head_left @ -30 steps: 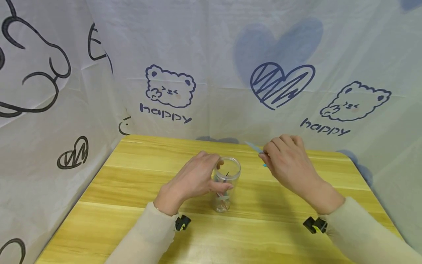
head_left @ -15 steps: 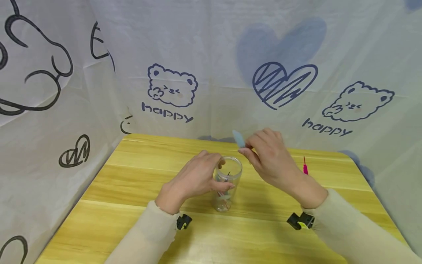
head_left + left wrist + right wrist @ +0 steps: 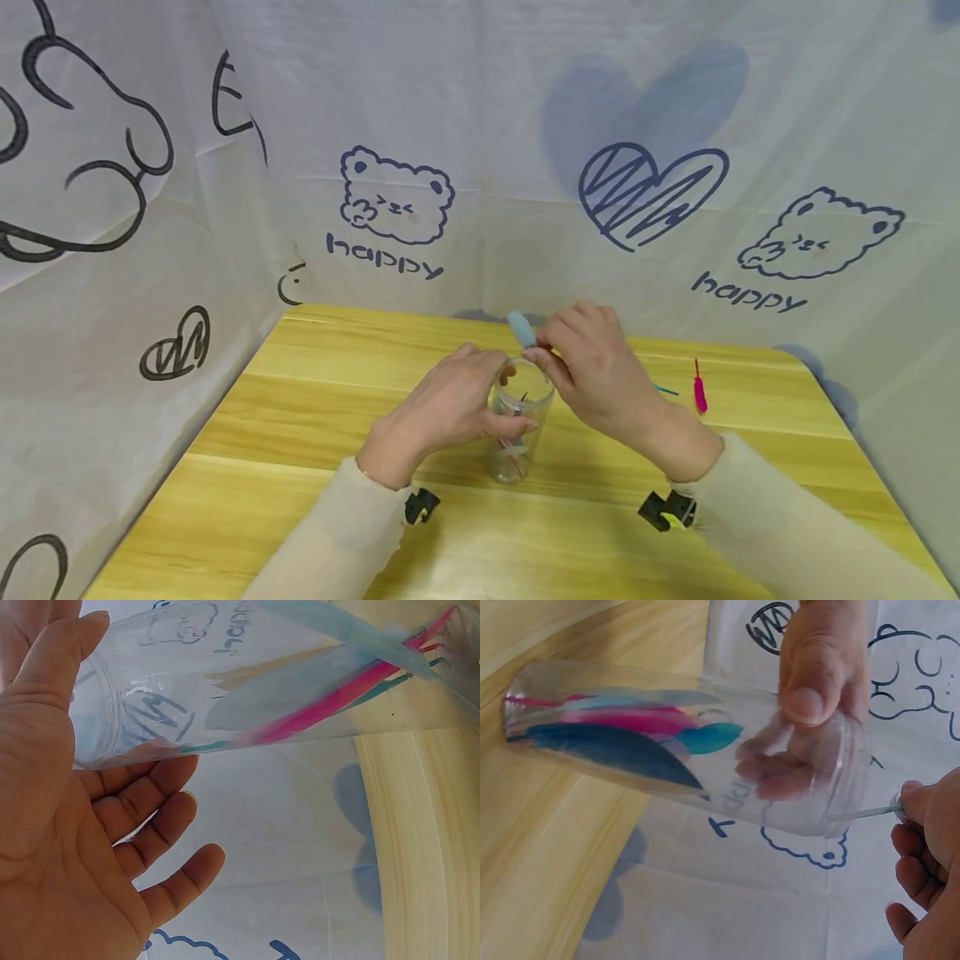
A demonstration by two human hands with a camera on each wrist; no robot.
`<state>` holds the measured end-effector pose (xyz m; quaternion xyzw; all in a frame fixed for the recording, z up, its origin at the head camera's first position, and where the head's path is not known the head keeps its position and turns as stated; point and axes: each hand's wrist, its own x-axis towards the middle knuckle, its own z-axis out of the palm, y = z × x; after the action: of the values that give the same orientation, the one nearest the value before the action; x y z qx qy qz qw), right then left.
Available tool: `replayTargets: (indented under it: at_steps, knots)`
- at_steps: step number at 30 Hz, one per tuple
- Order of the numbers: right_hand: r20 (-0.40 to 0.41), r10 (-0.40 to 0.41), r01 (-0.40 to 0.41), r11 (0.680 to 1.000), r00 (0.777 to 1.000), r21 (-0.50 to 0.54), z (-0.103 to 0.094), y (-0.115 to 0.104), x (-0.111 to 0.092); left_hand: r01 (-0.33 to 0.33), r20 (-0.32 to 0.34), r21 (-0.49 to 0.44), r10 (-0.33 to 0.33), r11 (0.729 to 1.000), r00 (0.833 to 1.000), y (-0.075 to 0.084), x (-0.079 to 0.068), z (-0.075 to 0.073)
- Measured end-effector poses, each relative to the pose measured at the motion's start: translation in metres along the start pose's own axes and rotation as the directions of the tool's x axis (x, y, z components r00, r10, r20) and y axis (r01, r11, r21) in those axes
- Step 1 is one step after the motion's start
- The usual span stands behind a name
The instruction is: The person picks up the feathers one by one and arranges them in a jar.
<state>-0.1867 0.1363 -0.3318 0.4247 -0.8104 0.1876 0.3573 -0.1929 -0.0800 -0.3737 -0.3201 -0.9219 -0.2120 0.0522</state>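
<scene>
A clear, tall jar [image 3: 539, 410] stands upright on the table, and my left hand [image 3: 435, 408] grips it near the rim with thumb and fingers around its sides. Inside it several feathers lean, among them a dark blue feather [image 3: 615, 754], a pink feather [image 3: 637, 720] and a teal feather [image 3: 711, 739]. My right hand [image 3: 596, 358] pinches a light blue feather [image 3: 521, 329] beside the jar's mouth. In the right wrist view that feather's thin quill [image 3: 874, 813] points into the opening; most of the vane is hidden by the hand there.
On the wood-grain table [image 3: 300, 400], right of the jar, lie a pink feather [image 3: 700, 395] and a thin blue piece [image 3: 667, 389], partly hidden behind my right hand. A white printed cloth [image 3: 510, 250] hangs close behind the table and along its sides.
My right hand has moved left with the light blue feather, from the right of the jar to its rim. The pink feather on the table has come into view. The left hand keeps its grip.
</scene>
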Motion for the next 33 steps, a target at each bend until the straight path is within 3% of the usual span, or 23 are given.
replayTargets:
  at_steps: [13, 33]
  knots:
    - [0.059, -0.025, 0.031, 0.994, 0.998, -0.100, 0.005, 0.004, -0.014, -0.009, -0.009, 0.013, 0.009, 1.000, 1.000, 0.000, 0.000, 0.002]
    - [0.122, 0.023, -0.009, 0.994, 0.992, -0.111, 0.009, 0.005, -0.020, 0.002, -0.009, 0.007, -0.002, 1.000, 1.000, -0.001, -0.001, 0.002]
